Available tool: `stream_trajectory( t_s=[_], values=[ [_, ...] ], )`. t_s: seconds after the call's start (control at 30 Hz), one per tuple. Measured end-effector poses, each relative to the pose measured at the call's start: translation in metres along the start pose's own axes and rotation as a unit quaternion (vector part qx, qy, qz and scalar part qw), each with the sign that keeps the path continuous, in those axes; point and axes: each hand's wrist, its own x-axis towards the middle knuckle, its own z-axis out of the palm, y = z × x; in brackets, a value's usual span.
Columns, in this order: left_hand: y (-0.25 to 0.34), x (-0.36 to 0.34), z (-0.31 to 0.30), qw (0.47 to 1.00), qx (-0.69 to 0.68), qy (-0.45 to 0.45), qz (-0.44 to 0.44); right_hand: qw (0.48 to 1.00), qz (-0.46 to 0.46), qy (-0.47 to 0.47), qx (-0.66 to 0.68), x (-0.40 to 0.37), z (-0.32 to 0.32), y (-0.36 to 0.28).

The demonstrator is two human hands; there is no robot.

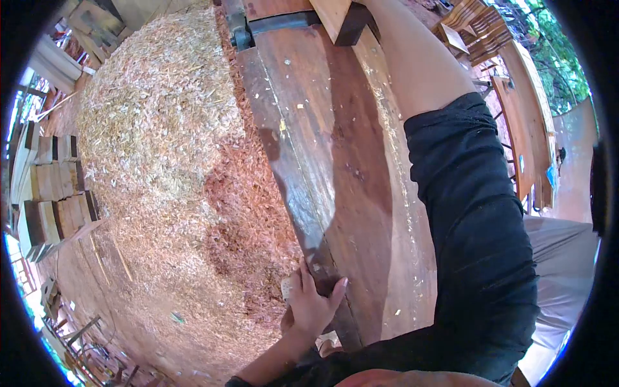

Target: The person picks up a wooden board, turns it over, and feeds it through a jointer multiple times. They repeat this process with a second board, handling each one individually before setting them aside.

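My left hand (313, 302) rests on the left edge of a long wooden bench (361, 213), near its lower end. The fingers lie over the edge, and the thumb is spread out across the top. It holds nothing that I can see. My right arm, in a dark sleeve (480, 206), reaches over the bench toward the top of the view. The right hand itself is cut off by the upper edge. Beside that forearm a wooden block (332, 18) with a dark end stands at the far end of the bench.
A dark metal fitting (242, 32) sits at the bench's far left edge. Wood shavings (164, 129) cover the ground to the left. Stacked wooden pieces (58, 187) stand at far left. Another wooden table (516, 135) and curved wooden parts (477, 32) are at right.
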Motion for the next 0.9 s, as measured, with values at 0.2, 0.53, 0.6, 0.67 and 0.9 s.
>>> stream_trajectory(
  t_s=[0.2, 0.53, 0.6, 0.67, 0.9],
  values=[
    [0.004, 0.001, -0.001, 1.000, 0.017, 0.026, 0.000, 0.999, -0.010, 0.037, 0.015, -0.027, 0.000, 0.006],
    [0.008, -0.002, -0.002, 0.998, 0.011, 0.065, 0.016, 0.995, -0.038, 0.045, 0.080, -0.241, -0.033, 0.061],
    [-0.001, -0.004, 0.005, 0.994, 0.027, 0.092, 0.041, 0.997, 0.003, 0.043, 0.058, -0.316, -0.048, 0.072],
    [-0.003, -0.001, 0.008, 0.997, 0.022, 0.072, 0.009, 0.995, 0.023, 0.009, 0.097, -0.399, -0.076, 0.078],
    [-0.013, -0.021, 0.006, 0.978, 0.097, 0.164, 0.086, 0.987, -0.011, 0.040, 0.157, -0.670, -0.143, 0.122]
  ],
)
